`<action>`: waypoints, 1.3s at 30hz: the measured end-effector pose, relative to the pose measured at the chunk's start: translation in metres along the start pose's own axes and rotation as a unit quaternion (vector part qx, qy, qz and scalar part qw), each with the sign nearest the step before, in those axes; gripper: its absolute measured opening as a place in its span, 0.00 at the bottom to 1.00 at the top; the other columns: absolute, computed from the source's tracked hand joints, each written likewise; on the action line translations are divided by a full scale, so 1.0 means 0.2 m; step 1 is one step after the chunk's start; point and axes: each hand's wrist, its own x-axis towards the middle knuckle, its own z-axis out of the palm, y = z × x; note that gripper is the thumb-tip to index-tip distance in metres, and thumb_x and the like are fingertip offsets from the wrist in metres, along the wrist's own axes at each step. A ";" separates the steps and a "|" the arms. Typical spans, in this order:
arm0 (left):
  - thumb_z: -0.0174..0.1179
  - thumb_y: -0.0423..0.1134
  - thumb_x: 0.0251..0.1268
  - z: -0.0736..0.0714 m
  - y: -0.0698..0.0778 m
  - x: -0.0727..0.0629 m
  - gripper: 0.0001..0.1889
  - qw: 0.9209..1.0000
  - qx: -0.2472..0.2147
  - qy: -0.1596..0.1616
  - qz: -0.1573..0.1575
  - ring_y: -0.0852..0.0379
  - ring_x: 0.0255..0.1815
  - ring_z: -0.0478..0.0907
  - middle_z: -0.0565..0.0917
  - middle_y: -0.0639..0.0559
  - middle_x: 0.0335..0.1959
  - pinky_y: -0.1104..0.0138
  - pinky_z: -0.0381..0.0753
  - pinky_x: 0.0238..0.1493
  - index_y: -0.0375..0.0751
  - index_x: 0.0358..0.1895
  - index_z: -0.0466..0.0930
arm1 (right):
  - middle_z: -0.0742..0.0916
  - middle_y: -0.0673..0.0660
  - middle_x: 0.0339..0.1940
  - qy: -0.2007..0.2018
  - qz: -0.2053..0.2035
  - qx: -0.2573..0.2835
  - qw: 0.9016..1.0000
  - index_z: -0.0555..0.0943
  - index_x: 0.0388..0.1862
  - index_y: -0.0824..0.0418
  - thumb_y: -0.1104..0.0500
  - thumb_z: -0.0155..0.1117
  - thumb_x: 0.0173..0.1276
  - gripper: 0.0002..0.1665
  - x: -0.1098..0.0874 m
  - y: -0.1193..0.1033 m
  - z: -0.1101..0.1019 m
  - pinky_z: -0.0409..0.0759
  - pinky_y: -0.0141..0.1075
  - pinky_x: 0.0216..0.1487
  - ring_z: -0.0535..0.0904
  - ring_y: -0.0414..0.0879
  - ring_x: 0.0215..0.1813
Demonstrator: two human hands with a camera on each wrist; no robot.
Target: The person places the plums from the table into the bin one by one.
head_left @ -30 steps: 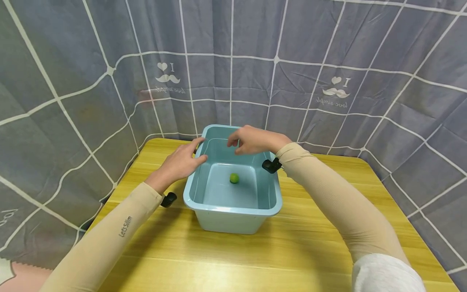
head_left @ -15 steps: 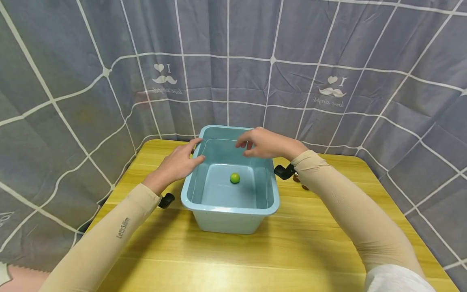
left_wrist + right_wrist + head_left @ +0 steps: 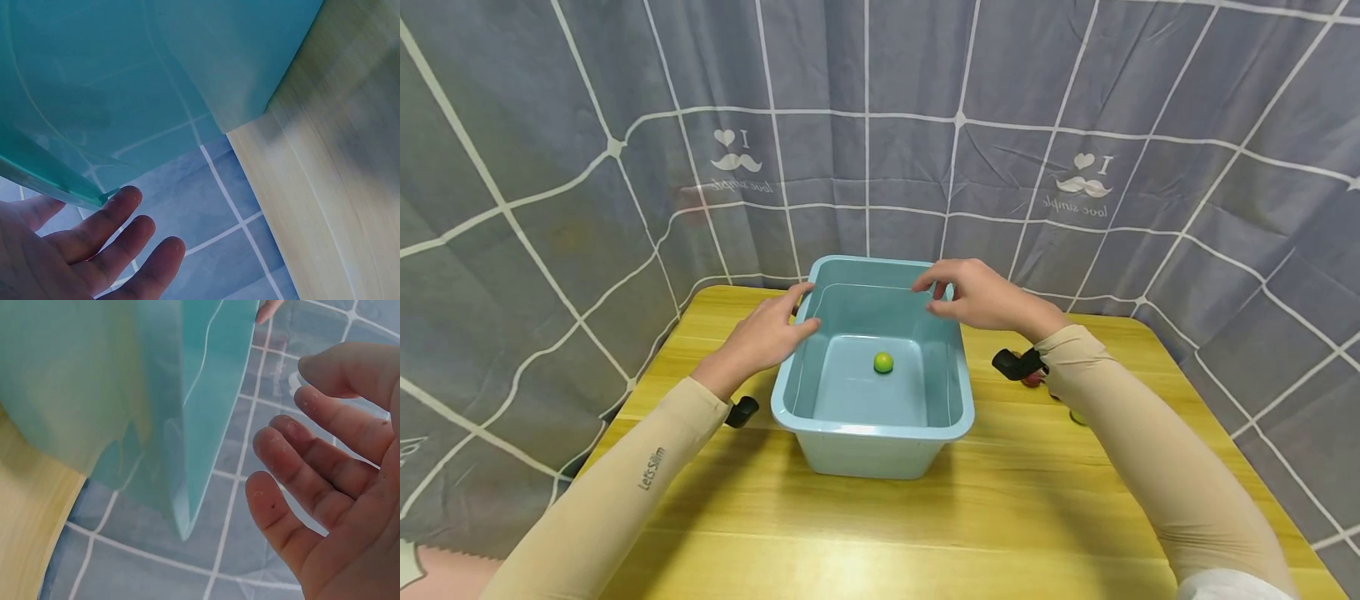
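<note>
A light blue plastic tub [image 3: 872, 432] stands on the table, with a small round green fruit like a lime [image 3: 883, 362] on its floor. My left hand [image 3: 763, 337] rests at the tub's left rim, thumb over the inside and fingers along the outside. In the left wrist view, its fingers [image 3: 153, 265] are extended below the rim. My right hand [image 3: 981, 293] hovers over the far right part of the rim, fingers loosely bent and holding nothing. From the right wrist view, a gap separates its fingers [image 3: 269, 500] from the tub wall [image 3: 156, 394].
On the table [image 3: 880, 533] to the right, a dark red object [image 3: 1032, 379] and a yellow-green object [image 3: 1078, 417] are partly hidden by my right forearm and wrist camera [image 3: 1017, 364]. A grey curtain [image 3: 917, 167] with white lines encloses the table's back and sides.
My right hand has moved rightward from over the tub's middle to its right rim, revealing objects on the table beside my forearm. My left hand stays at the left rim.
</note>
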 end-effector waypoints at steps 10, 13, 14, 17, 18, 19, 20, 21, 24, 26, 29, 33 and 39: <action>0.49 0.59 0.74 0.00 -0.01 0.01 0.37 1.000 -0.003 -0.002 0.002 0.39 0.66 0.71 0.74 0.40 0.68 0.39 0.72 0.59 0.56 0.81 0.51 | 0.87 0.53 0.47 0.033 0.041 0.018 0.998 0.84 0.57 0.55 0.58 0.65 0.72 0.16 -0.13 0.11 -0.02 0.80 0.42 0.43 0.80 0.46 0.42; 0.49 0.59 0.74 0.01 -0.01 0.01 0.37 1.000 -0.004 -0.001 0.002 0.39 0.67 0.71 0.74 0.40 0.68 0.39 0.72 0.58 0.57 0.81 0.51 | 0.87 0.53 0.48 0.038 0.058 0.023 0.997 0.84 0.58 0.56 0.58 0.65 0.72 0.17 -0.18 0.14 -0.02 0.80 0.43 0.44 0.81 0.46 0.43; 0.50 0.59 0.73 0.01 -0.01 0.01 0.37 1.000 -0.005 0.000 0.003 0.39 0.67 0.71 0.74 0.40 0.68 0.39 0.72 0.58 0.57 0.81 0.52 | 0.87 0.53 0.49 0.040 0.062 0.023 0.997 0.84 0.58 0.56 0.58 0.64 0.72 0.17 -0.20 0.15 -0.02 0.80 0.43 0.45 0.81 0.46 0.44; 0.49 0.60 0.73 0.01 -0.01 0.01 0.37 1.000 -0.006 -0.001 0.000 0.38 0.67 0.70 0.74 0.40 0.68 0.38 0.72 0.59 0.57 0.81 0.51 | 0.87 0.54 0.50 0.042 0.072 0.015 0.996 0.83 0.58 0.56 0.57 0.63 0.73 0.17 -0.25 0.17 -0.02 0.80 0.44 0.46 0.81 0.46 0.47; 0.49 0.60 0.73 0.01 -0.02 0.01 0.37 1.000 -0.007 -0.001 -0.001 0.38 0.67 0.70 0.73 0.40 0.68 0.38 0.71 0.59 0.58 0.81 0.51 | 0.86 0.54 0.51 0.041 0.076 0.015 0.996 0.83 0.59 0.57 0.57 0.63 0.74 0.17 -0.26 0.18 -0.02 0.80 0.44 0.47 0.81 0.47 0.47; 0.49 0.60 0.73 0.01 -0.02 0.01 0.37 1.000 -0.007 -0.001 -0.002 0.38 0.68 0.70 0.73 0.41 0.68 0.38 0.71 0.59 0.58 0.81 0.51 | 0.86 0.54 0.52 0.041 0.080 0.013 0.996 0.83 0.59 0.56 0.57 0.63 0.74 0.16 -0.27 0.19 -0.02 0.80 0.45 0.47 0.81 0.47 0.48; 0.49 0.60 0.73 0.01 -0.02 0.01 0.37 1.000 -0.008 -0.001 -0.003 0.38 0.68 0.69 0.73 0.41 0.68 0.37 0.71 0.60 0.58 0.81 0.51 | 0.86 0.55 0.52 0.040 0.081 0.013 0.996 0.83 0.59 0.57 0.57 0.62 0.74 0.17 -0.29 0.20 -0.02 0.80 0.45 0.48 0.81 0.47 0.48; 0.49 0.60 0.73 0.01 -0.02 0.01 0.37 1.000 -0.008 -0.001 -0.003 0.38 0.69 0.69 0.73 0.41 0.68 0.37 0.70 0.60 0.58 0.81 0.51 | 0.86 0.55 0.53 0.040 0.085 0.015 0.995 0.83 0.59 0.57 0.57 0.63 0.74 0.17 -0.30 0.21 -0.01 0.80 0.45 0.48 0.81 0.48 0.49; 0.49 0.59 0.73 0.01 -0.02 0.01 0.37 1.000 -0.009 0.000 -0.001 0.38 0.69 0.69 0.72 0.41 0.69 0.37 0.70 0.60 0.58 0.81 0.51 | 0.86 0.55 0.54 0.042 0.093 0.016 0.995 0.83 0.59 0.56 0.58 0.63 0.74 0.17 -0.33 0.24 0.00 0.80 0.45 0.48 0.81 0.47 0.50; 0.49 0.59 0.73 0.01 -0.02 0.01 0.37 1.000 -0.010 0.001 0.000 0.38 0.69 0.69 0.72 0.41 0.69 0.37 0.70 0.60 0.57 0.81 0.51 | 0.87 0.54 0.53 0.045 0.096 0.015 0.994 0.83 0.59 0.56 0.58 0.63 0.73 0.17 -0.35 0.27 0.01 0.79 0.45 0.47 0.81 0.47 0.49; 0.49 0.59 0.73 0.01 -0.02 0.01 0.37 1.000 -0.009 0.003 0.002 0.38 0.69 0.69 0.72 0.41 0.69 0.37 0.70 0.60 0.57 0.81 0.51 | 0.87 0.54 0.53 0.044 0.104 0.017 0.993 0.83 0.59 0.56 0.57 0.63 0.74 0.17 -0.38 0.30 0.04 0.79 0.44 0.47 0.80 0.47 0.49; 0.50 0.58 0.73 0.01 -0.02 0.00 0.37 1.000 -0.012 0.003 0.002 0.38 0.68 0.69 0.73 0.40 0.69 0.37 0.70 0.61 0.57 0.81 0.51 | 0.86 0.53 0.56 0.039 0.128 0.028 0.991 0.82 0.60 0.55 0.56 0.62 0.74 0.17 -0.41 0.34 0.07 0.79 0.46 0.52 0.80 0.47 0.51; 0.50 0.58 0.73 0.01 -0.02 0.00 0.37 1.000 -0.014 0.004 0.001 0.38 0.68 0.70 0.73 0.41 0.69 0.37 0.71 0.60 0.57 0.81 0.51 | 0.85 0.54 0.57 0.041 0.163 0.032 0.985 0.81 0.61 0.54 0.55 0.62 0.74 0.18 -0.46 0.42 0.13 0.78 0.48 0.52 0.80 0.50 0.53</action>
